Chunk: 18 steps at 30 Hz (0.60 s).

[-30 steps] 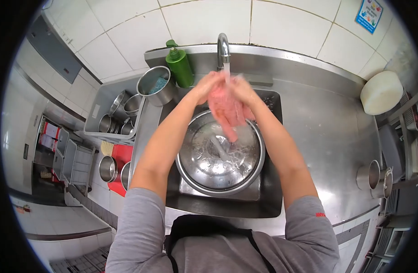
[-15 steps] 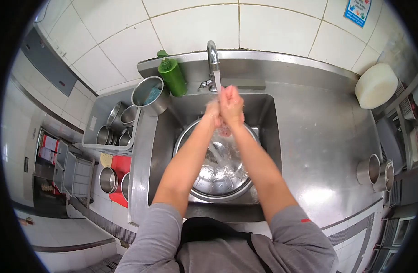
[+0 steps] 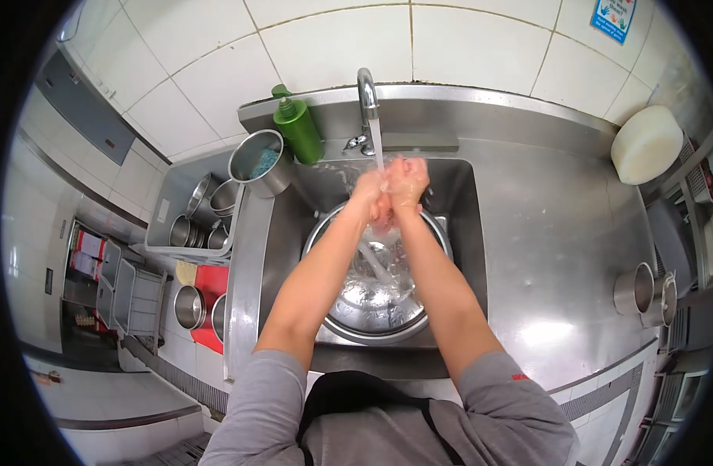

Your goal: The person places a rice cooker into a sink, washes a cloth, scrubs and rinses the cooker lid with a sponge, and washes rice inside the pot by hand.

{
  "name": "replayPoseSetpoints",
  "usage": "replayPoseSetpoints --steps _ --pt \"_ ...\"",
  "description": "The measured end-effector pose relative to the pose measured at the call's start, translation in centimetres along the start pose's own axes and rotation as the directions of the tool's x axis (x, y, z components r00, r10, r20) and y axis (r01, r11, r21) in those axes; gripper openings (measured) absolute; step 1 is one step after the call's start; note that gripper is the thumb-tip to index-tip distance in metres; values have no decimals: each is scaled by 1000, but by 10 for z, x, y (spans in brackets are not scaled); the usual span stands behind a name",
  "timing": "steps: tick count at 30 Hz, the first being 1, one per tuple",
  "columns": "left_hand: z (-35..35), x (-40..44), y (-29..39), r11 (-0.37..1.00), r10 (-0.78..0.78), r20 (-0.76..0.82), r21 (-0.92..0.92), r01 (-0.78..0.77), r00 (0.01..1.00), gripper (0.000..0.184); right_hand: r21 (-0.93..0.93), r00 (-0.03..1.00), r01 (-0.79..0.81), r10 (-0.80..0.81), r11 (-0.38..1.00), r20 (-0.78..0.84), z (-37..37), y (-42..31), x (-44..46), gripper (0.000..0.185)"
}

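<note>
Under the chrome faucet, a stream of water falls onto my hands. My left hand presses against my right hand, both wet and held together over the sink. The right hand's fingers are curled in, and no object shows in them. Splashing water and blur hide the left fingers. Below my wrists, a large round metal bowl with water in it sits in the steel sink. Its far side is partly hidden by my forearms.
A green pump bottle and a metal pot with something blue inside stand at the sink's back left. Left of them, a grey bin holds several metal pots. Metal containers and a whitish tub are at the right.
My hands have moved slightly down and stay pressed together in the water. The right fingers, pointing up before, are now curled. Water splashes more around them.
</note>
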<state>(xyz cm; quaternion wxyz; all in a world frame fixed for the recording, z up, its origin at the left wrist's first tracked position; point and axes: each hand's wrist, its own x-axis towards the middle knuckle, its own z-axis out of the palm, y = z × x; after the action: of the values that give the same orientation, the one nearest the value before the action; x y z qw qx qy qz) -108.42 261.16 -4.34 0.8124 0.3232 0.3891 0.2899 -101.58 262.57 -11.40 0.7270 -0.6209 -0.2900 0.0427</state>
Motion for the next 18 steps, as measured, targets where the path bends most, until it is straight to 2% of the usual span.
replayPoseSetpoints --steps 1,2,3,4,5,6,7,8,9,10,12,13,14,15,16,17,18 --pt "-15 23 -3 993 -53 -67 100 59 996 16 -44 981 136 -141 990 -135 -1 -13 -5 23" --pt "-32 42 -8 994 -43 -55 99 49 998 16 -109 919 277 -296 955 -259 -1 -27 -8 23" --pt "-42 48 -8 947 -75 343 -269 175 936 16 -110 914 294 -313 950 -258 -2 -45 -16 23" --pt "-52 58 -14 753 48 670 -511 413 741 17 61 912 395 -384 916 -143 -4 -60 -32 24" --pt "-65 84 -23 933 328 829 -360 -18 453 22 242 887 455 -460 857 -38 -5 -67 -40 24" --pt "-61 80 -26 933 326 826 -360 -15 459 22 242 890 449 -454 860 -36 -5 -55 -34 24" --pt "-52 68 -28 987 154 609 -135 -90 778 23 178 956 277 -289 944 44 -5 -33 -21 23" --pt "-40 50 -23 992 36 258 111 -67 965 26 103 988 104 -115 989 107 -6 -17 -6 24" --pt "-12 6 -4 990 -51 161 139 29 986 29 -15 981 -13 16 1000 194 -13 -21 12 24" --pt "-18 8 1 989 -53 165 146 29 985 29 -13 982 -13 15 1000 186 -13 -25 18 24" --pt "-37 17 16 859 -93 281 508 -66 955 31 245 939 -200 115 949 323 -11 -31 29 31" --pt "-32 15 26 834 -71 194 550 -48 978 25 168 960 227 -249 959 126 3 -16 31 41" --pt "-29 10 33 834 -68 190 550 -49 979 25 172 960 226 -249 959 129 1 3 23 41" --pt "-16 -6 47 818 5 113 571 -69 994 24 244 925 26 -116 969 362 -12 7 10 43" --pt "-9 -14 54 801 76 36 592 -83 996 23 260 814 -186 0 947 581 -24 13 -2 46" --pt "-18 -6 53 837 197 54 510 -197 979 22 259 813 -186 1 948 582 -31 17 -8 46" --pt "-25 4 46 837 198 54 511 -197 979 22 73 835 -175 109 982 540 -36 23 -13 40"
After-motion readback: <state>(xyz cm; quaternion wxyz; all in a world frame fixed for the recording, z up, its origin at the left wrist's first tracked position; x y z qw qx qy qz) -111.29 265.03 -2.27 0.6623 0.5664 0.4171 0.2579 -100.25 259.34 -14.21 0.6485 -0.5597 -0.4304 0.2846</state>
